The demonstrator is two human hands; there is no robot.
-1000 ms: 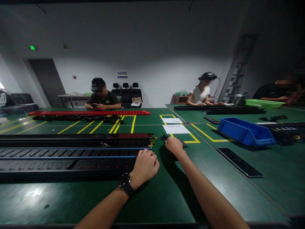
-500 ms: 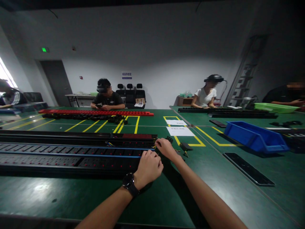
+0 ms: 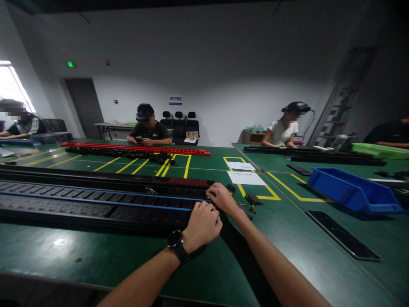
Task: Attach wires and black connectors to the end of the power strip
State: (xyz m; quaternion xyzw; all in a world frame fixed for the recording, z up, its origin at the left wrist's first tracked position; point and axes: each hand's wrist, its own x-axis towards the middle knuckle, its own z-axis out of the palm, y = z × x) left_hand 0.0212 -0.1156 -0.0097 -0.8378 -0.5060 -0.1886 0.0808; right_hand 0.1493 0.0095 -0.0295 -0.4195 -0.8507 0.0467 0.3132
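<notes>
Long black power strips (image 3: 137, 216), with rows of sockets and red dots, lie side by side on the green table and reach out of view at left. My left hand (image 3: 204, 226), wearing a black watch (image 3: 175, 241) at the wrist, is closed over the right end of the nearer strips. Just beyond it, my right hand (image 3: 223, 198) is pinched at the end of the farther strip (image 3: 182, 189); whatever its fingertips hold is hidden. Small black parts with short wires (image 3: 253, 199) lie to the right of that hand.
A phone-like dark slab (image 3: 341, 234) and a blue bin (image 3: 354, 189) are at right. White papers (image 3: 246, 178) lie ahead on yellow tape lines. Beyond are red slotted rails (image 3: 137, 148) and black rails (image 3: 313, 155). Several people sit across the table.
The view has turned slightly left, so the scene appears shifted right. Both hands stay at the strips' ends, with only slight finger movement in the right one.
</notes>
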